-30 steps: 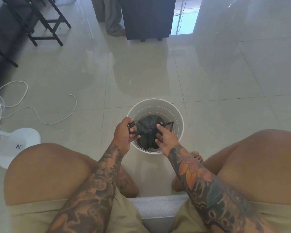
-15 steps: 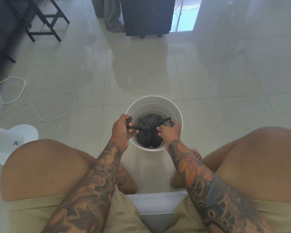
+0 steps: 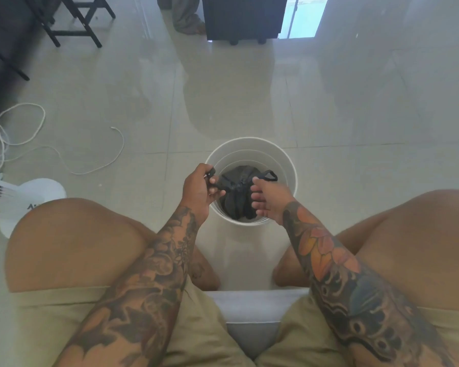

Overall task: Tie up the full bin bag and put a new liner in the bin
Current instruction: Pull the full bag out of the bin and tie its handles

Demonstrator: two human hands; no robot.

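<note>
The black bin bag (image 3: 237, 200) sat inside the white bin (image 3: 289, 168), well below the rim, its top gathered into a bunch near the middle of the bin's opening. The bin stood on the pale tiled floor (image 3: 355, 115) between the seated person's bare knees.

The left hand (image 3: 199, 193) hung over the bin's left rim with its fingers curled round one black handle of the bag, the loop end poking out above the knuckles. A taut strip of bag ran from that fist toward the bunched centre. The right hand (image 3: 269, 200) hovered over the near right part of the bin, palm turned leftward, its fingertips curled in and pinching the other handle, whose loop (image 3: 268, 176) stood up just past the fingers. Both tattooed forearms reached in toward the bin from the near side.

Well to the left of the bin, a white fan (image 3: 16, 197) stood on the floor, with a white cable (image 3: 96, 165) snaking between fan and bin. Far beyond the bin stood a dark cabinet (image 3: 244, 17), and farther left of that, black chair legs (image 3: 74, 25).
</note>
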